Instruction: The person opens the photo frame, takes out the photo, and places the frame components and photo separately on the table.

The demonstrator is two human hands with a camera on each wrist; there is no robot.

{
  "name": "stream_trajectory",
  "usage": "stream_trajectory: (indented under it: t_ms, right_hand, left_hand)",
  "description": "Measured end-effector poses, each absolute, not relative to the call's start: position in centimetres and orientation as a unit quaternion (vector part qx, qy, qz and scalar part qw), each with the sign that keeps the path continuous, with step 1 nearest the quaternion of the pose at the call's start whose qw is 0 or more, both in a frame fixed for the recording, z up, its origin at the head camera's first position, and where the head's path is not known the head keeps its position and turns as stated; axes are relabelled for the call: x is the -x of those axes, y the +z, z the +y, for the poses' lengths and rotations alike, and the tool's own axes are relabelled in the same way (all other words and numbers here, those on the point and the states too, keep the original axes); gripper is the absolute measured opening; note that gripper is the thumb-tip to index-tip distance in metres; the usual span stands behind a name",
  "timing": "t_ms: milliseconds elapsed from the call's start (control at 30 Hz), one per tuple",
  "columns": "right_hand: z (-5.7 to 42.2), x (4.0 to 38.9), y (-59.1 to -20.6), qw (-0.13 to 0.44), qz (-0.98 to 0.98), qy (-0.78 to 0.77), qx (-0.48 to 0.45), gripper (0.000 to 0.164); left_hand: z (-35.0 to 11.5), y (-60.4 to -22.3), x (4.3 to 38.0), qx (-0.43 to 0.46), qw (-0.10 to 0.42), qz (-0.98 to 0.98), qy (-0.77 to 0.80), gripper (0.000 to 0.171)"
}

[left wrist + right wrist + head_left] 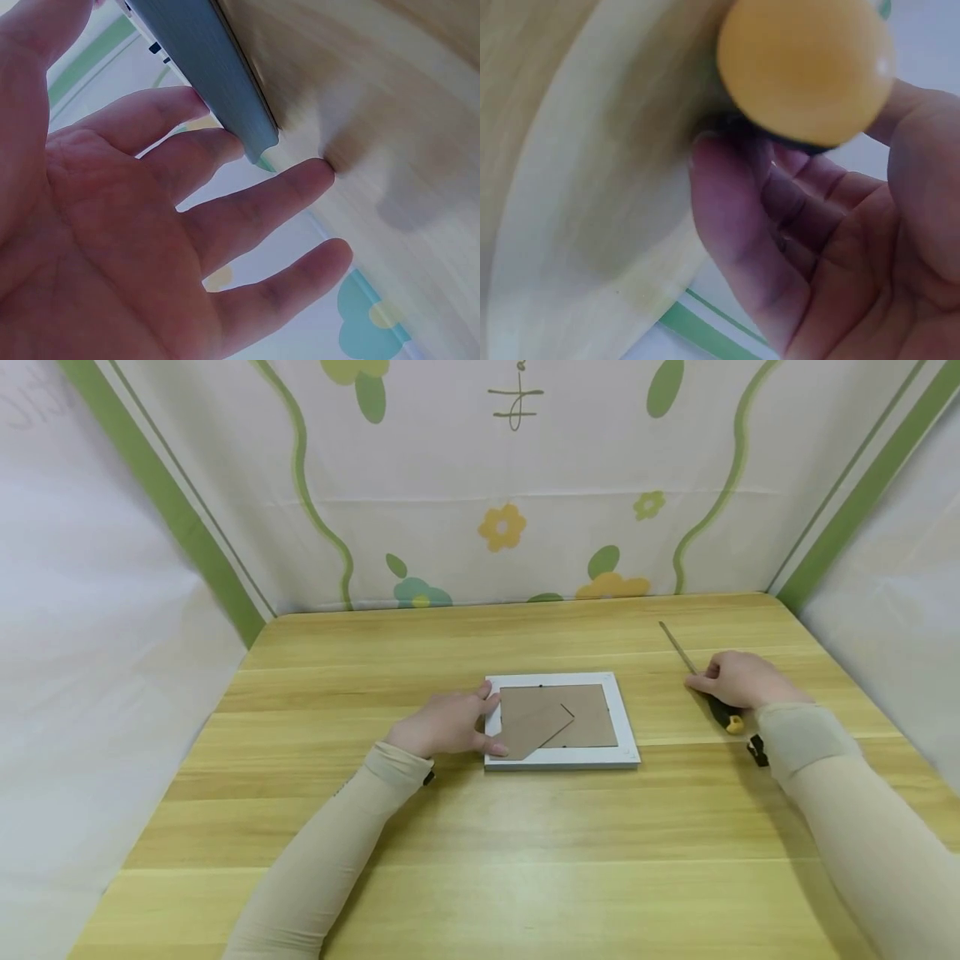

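A white picture frame (628,727) lies back side up on the wooden table, showing its brown backing board (596,702) and a brown stand leg (525,735) angled across it. At the frame's left side is my left hand (447,723), thumb over the lower left corner and fingertips at the left edge. In the left wrist view, the fingers (259,214) are spread and fairly straight, two of them against the frame's side. My right hand (742,680) grips a screwdriver (726,714) by its black and yellow handle, the long metal shaft pointing to the back left.
The wooden table (480,868) reaches back to a white cloth (450,460) printed with flowers and green lines. More white cloth (90,652) hangs along both sides. Black strap ends (757,750) show at the wrists.
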State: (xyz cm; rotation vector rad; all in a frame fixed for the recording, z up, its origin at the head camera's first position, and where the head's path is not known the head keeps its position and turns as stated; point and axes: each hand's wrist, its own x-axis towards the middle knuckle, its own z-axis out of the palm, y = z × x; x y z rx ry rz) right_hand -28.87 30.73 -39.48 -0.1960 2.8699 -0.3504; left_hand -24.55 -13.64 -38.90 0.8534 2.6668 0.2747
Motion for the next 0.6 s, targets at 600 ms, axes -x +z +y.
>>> stream_trajectory:
  t_ms: [600]
  right_hand:
    - [30.9,25.5,-36.4,0.135,0.976,-0.169,0.024,0.077]
  left_hand:
    - [-13.5,-38.6,24.5,-0.294,0.175,0.934,0.101,0.098]
